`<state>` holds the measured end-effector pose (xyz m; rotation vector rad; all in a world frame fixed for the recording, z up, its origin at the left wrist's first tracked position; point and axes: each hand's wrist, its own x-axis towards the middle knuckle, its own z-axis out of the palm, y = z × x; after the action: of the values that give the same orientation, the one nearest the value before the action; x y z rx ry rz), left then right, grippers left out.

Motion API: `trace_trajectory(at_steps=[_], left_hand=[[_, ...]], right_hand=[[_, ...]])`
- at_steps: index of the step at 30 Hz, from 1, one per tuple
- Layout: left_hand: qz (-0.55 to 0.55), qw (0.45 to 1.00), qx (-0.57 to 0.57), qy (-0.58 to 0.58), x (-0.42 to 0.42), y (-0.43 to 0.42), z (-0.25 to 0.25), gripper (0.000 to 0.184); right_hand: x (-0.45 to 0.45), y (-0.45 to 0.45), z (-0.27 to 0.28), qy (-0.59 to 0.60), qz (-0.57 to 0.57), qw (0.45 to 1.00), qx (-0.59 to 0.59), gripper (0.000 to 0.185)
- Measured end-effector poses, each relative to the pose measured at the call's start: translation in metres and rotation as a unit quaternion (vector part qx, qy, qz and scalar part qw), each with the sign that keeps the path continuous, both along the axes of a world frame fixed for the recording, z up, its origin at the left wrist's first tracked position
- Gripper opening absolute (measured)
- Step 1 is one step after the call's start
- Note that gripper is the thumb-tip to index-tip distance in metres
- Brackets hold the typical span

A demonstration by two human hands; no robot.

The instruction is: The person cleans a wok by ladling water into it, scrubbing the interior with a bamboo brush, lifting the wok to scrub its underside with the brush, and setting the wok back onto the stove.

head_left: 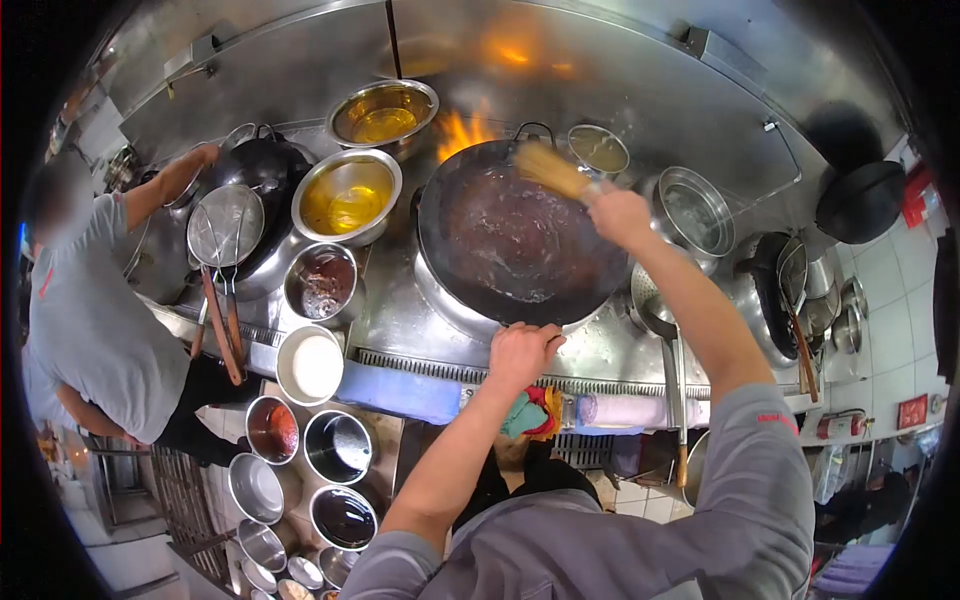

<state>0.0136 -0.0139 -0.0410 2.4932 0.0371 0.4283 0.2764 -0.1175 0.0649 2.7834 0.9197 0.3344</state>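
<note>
On the steel bench [390,322], the wok [440,222] sits centrally, fingers of the right hand [617,213] clamped on a brush [556,173] inside its 1 o'clock edge, those of the left hand [523,356] closed on its rim at 6. Good technique would be even, sweeping strokes, the rim steady, wrists clear of flames [463,136] at 11. Bowls [366,238] stand near 10; a tiled wall [885,297] bounds 3, a co-worker [100,300] stands at 9.

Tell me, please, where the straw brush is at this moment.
In the head view, the straw brush is in the person's right hand, by the far right rim of the wok, right of the flames.
</note>
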Motion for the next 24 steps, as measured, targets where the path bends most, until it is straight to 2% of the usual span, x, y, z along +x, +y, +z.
trace_trajectory(at_steps=[2,3,4,6,8,9,11,12,13,15,16,17,18,19,20,22,24], left_hand=[[-0.004,1.0,-0.006,-0.015,-0.001,0.004,0.003,0.022],[-0.006,1.0,-0.006,-0.016,-0.004,0.008,0.003,0.023],[-0.003,1.0,-0.006,-0.012,-0.006,0.01,0.003,0.023],[-0.011,0.999,0.002,-0.031,-0.007,0.013,0.004,0.024],[-0.005,0.999,-0.014,-0.041,-0.003,0.016,-0.002,0.023],[-0.002,0.998,-0.032,-0.049,-0.002,0.015,-0.006,0.023],[-0.003,0.999,-0.021,-0.034,0.0,0.016,-0.01,0.023],[-0.013,1.0,-0.01,-0.014,0.001,0.018,-0.01,0.023],[-0.017,0.999,-0.013,-0.03,0.001,0.019,-0.01,0.023],[-0.016,0.999,-0.007,-0.036,-0.001,0.021,-0.01,0.023],[-0.02,0.999,-0.004,-0.049,0.001,0.02,-0.009,0.023],[-0.025,0.999,-0.008,-0.042,0.001,0.019,-0.008,0.023],[-0.02,0.999,-0.008,-0.041,0.003,0.019,-0.006,0.023],[-0.021,0.999,-0.003,-0.036,0.004,0.022,-0.005,0.023],[-0.024,0.999,0.001,-0.03,0.002,0.023,-0.005,0.023],[-0.024,0.999,0.006,-0.022,0.003,0.024,-0.005,0.022],[-0.018,1.0,0.006,-0.023,0.0,0.023,-0.007,0.022]], right_hand=[[0.037,0.003,-0.018,0.045,-0.002,0.99,-0.135,0.036],[0.049,-0.011,-0.003,0.052,-0.018,0.994,-0.099,0.035],[0.042,-0.019,0.003,0.001,-0.038,0.996,0.075,0.031],[0.016,-0.023,0.022,-0.006,-0.146,0.977,0.153,0.036],[-0.015,-0.048,0.014,0.067,-0.068,0.982,0.164,0.041],[-0.047,-0.055,0.015,0.113,-0.043,0.985,0.121,0.046],[-0.1,-0.07,-0.008,0.204,0.118,0.953,0.193,0.049],[-0.127,-0.056,0.008,0.314,0.065,0.935,0.149,0.051],[-0.128,-0.042,-0.001,0.344,0.099,0.927,0.115,0.05],[-0.079,-0.006,-0.063,0.324,0.185,0.906,0.199,0.047],[-0.051,0.026,-0.083,0.274,0.163,0.919,0.232,0.042],[-0.033,0.061,-0.09,0.21,0.103,0.934,0.27,0.037],[-0.049,0.088,-0.06,0.187,-0.039,0.945,0.266,0.034],[-0.045,0.094,-0.071,0.189,-0.072,0.926,0.319,0.034],[-0.052,0.093,-0.087,0.193,-0.073,0.925,0.318,0.034],[-0.077,0.077,-0.109,0.223,-0.003,0.923,0.315,0.036],[-0.122,0.046,-0.094,0.303,0.086,0.895,0.316,0.046]])
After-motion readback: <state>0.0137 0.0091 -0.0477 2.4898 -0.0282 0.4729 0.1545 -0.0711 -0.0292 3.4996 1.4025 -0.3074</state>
